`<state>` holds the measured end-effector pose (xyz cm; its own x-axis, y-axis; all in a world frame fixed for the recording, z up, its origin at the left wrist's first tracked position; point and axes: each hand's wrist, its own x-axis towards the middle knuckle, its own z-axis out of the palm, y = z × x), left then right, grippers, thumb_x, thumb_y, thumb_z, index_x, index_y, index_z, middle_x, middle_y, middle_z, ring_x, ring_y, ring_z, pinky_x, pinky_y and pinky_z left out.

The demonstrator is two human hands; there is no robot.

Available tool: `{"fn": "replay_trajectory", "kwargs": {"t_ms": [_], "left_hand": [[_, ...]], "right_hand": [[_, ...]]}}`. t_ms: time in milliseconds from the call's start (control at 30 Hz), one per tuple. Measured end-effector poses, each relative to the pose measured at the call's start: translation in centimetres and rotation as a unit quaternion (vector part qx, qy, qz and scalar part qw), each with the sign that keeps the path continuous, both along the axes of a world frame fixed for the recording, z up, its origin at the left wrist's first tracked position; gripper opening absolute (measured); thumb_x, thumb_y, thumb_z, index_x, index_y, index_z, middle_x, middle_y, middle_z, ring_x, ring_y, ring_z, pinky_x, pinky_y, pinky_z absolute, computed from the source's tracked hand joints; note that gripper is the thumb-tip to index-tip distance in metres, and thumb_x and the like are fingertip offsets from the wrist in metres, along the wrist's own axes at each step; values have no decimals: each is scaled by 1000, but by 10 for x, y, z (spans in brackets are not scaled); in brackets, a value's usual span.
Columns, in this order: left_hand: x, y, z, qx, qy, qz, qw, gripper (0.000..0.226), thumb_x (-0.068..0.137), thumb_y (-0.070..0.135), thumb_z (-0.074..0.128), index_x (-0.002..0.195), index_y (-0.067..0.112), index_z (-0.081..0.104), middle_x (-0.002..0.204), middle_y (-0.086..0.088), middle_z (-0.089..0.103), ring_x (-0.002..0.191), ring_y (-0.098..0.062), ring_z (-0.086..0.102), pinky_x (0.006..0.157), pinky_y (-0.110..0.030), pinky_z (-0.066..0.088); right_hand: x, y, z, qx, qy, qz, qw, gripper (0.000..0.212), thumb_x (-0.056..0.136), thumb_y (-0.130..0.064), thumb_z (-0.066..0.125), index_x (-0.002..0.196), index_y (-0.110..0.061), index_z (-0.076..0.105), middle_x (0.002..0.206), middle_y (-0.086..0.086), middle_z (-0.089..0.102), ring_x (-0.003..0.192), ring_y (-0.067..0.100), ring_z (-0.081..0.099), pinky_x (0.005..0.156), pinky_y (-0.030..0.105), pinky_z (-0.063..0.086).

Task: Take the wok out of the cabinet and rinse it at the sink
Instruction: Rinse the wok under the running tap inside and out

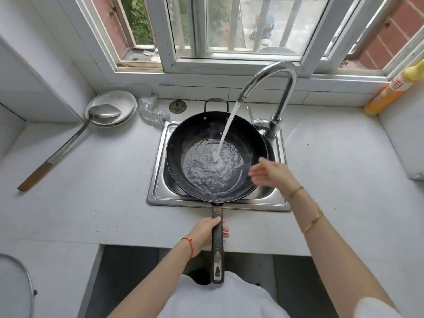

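the left hand (207,232) has its fingers curled round the long black handle (217,246) of the wok (195,131), gripping it near the pan end, with a red cord at the wrist. the right hand (271,172) hovers over the wok's right rim, fingers straight and spread, holding nothing; it is slightly blurred, and whether it touches the rim cannot be told. two thin gold bangles show on that forearm. the wok sits in and over the steel sink (158,191), covering most of the basin, its handle reaching back over the front edge of the desk (91,180) toward the person. a stream of water (227,127) falls from the curved chrome faucet (275,88) into the middle of the wok, where a rippling pool has gathered. on the desk to the left lies a metal ladle (68,143) with a wooden grip, its bowl resting in stacked white plates (121,97). a steel scourer (152,110) lies just behind the sink's left corner, beside a drain strainer (177,106). an orange and yellow bottle (390,90) leans at the far right, below the window (229,31).
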<state>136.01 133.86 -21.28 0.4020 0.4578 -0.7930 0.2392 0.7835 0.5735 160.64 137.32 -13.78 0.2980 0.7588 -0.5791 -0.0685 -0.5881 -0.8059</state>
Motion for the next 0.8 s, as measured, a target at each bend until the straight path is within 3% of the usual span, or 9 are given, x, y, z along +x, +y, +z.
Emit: {"fn": "replay_trajectory", "kwargs": {"t_ms": [133, 267, 567, 800], "left_hand": [[0, 3, -2, -57, -20, 42, 997, 29, 99, 25, 49, 112, 1, 60, 88, -12, 75, 87, -28, 73, 76, -40, 60], [-1, 7, -5, -83, -26, 54, 995, 31, 98, 25, 51, 115, 0, 60, 92, -14, 75, 87, -29, 73, 75, -39, 59], [4, 11, -3, -95, -25, 40, 994, 30, 99, 19, 46, 117, -1, 61, 93, -14, 72, 83, -26, 71, 76, -39, 59], [6, 14, -1, -104, -31, 44, 993, 32, 99, 15, 42, 119, -3, 59, 96, -16, 68, 84, -27, 68, 84, -41, 59]], "right_hand": [[21, 53, 13, 120, 136, -129, 975, 39, 107, -27, 37, 117, 1, 64, 121, 20, 68, 110, 30, 67, 95, 36, 55], [25, 100, 14, 144, 294, -196, 924, 50, 108, -27, 32, 146, 5, 38, 148, 21, 46, 137, 34, 45, 116, 42, 36], [27, 159, 6, 116, 473, -314, 815, 64, 108, -31, 31, 155, 6, 7, 162, 25, 17, 149, 37, 22, 123, 43, 21], [27, 170, 0, 129, 592, -379, 699, 70, 107, -33, 34, 152, 12, 6, 162, 27, 11, 152, 34, 10, 124, 39, 10]]}}
